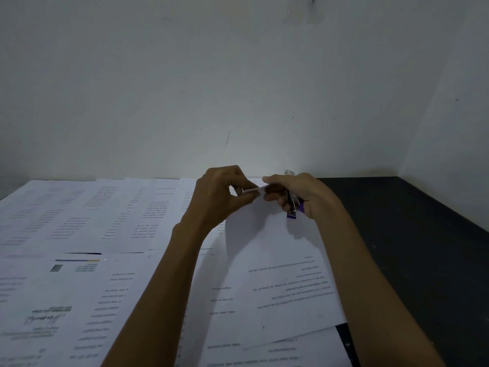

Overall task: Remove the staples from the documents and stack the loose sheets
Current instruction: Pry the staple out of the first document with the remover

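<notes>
A printed document (275, 263) lies in front of me with its far corner lifted off the table. My left hand (225, 193) pinches that raised corner between thumb and fingers. My right hand (293, 193) grips a purple and metal stapler (292, 207) upright and also touches the same corner with thumb and forefinger. The staple itself is too small to make out. Both hands hover above the paper near the back wall.
Several printed sheets (79, 221) cover the left and middle of the table, overlapping each other. More pages (277, 350) lie under the document near me. The bare dark tabletop (410, 234) shows on the right. A pale wall (238, 88) stands close behind.
</notes>
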